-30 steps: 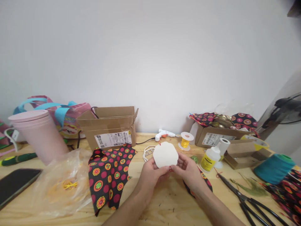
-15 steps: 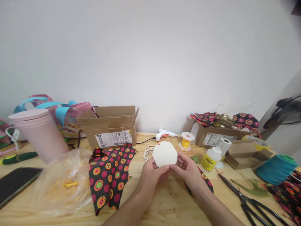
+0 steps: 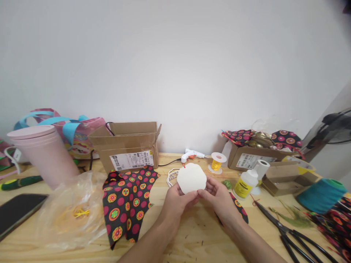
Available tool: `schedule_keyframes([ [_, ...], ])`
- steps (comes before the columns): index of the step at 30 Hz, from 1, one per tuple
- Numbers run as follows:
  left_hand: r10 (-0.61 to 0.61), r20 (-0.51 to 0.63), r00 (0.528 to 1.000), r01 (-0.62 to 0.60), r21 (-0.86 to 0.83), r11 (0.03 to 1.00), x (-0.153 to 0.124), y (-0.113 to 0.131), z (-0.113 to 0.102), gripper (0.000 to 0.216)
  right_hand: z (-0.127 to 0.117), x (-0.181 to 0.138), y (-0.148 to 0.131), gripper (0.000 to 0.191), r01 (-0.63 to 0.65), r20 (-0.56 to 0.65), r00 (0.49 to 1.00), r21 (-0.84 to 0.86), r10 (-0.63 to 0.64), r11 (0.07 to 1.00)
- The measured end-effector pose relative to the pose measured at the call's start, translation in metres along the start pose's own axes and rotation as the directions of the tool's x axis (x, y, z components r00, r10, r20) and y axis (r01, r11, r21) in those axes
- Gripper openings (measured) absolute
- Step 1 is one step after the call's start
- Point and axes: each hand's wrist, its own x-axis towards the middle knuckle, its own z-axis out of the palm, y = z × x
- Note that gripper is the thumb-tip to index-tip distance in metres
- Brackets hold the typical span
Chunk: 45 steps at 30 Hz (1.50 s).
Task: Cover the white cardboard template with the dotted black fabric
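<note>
A white scalloped card (image 3: 191, 178) is held upright above the table (image 3: 192, 237), just in front of the chest. It is pinched at its lower edge by the left hand (image 3: 175, 201) and the right hand (image 3: 218, 197), fingertips pressed together on it (probably so the face can be seen). A patterned cloth (image 3: 127, 202) lies beside it, a glue bottle (image 3: 245, 183) and scissors (image 3: 285, 230) near.

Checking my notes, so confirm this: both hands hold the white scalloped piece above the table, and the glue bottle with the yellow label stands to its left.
Not quite. The head view shows the glue bottle to the right of the white scalloped piece, which the left hand and right hand hold above the table.
</note>
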Motion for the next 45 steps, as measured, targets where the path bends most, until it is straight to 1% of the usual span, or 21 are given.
schedule_keyframes([
  [4,-0.006,0.003,1.000,0.006,-0.002,1.000,-0.0006,0.0003,0.0000,0.045,-0.0021,0.0006,0.0004,0.035,-0.018,-0.001,1.000,0.009,0.018,1.000],
  [9,-0.014,0.010,1.000,0.014,-0.008,1.000,-0.0022,0.0014,-0.0016,0.043,-0.0054,0.0004,0.0009,0.037,-0.054,0.028,0.998,0.034,0.053,0.998],
  [16,-0.001,0.066,0.998,0.003,-0.034,0.999,-0.0027,0.0012,-0.0029,0.040,-0.0021,0.0004,-0.0010,0.036,-0.030,-0.030,0.999,0.022,0.031,0.999],
  [23,-0.006,0.048,0.999,0.008,-0.027,1.000,-0.0037,0.0015,-0.0029,0.038,-0.0021,-0.0009,-0.0031,0.036,-0.008,-0.011,1.000,0.002,0.008,1.000],
  [33,-0.011,0.022,1.000,0.012,-0.053,0.999,0.0013,-0.0003,-0.0019,0.039,-0.0011,0.0014,0.0003,0.034,0.035,-0.017,0.999,-0.010,-0.035,0.999],
  [39,-0.010,0.024,1.000,0.010,-0.027,1.000,-0.0007,0.0005,-0.0015,0.040,-0.0007,-0.0002,-0.0017,0.035,0.021,-0.037,0.999,-0.021,-0.021,1.000],
  [45,-0.023,0.057,0.998,0.024,-0.006,1.000,-0.0054,0.0062,-0.0002,0.039,-0.0005,0.0013,-0.0015,0.033,0.049,-0.044,0.998,-0.023,-0.050,0.999],
])
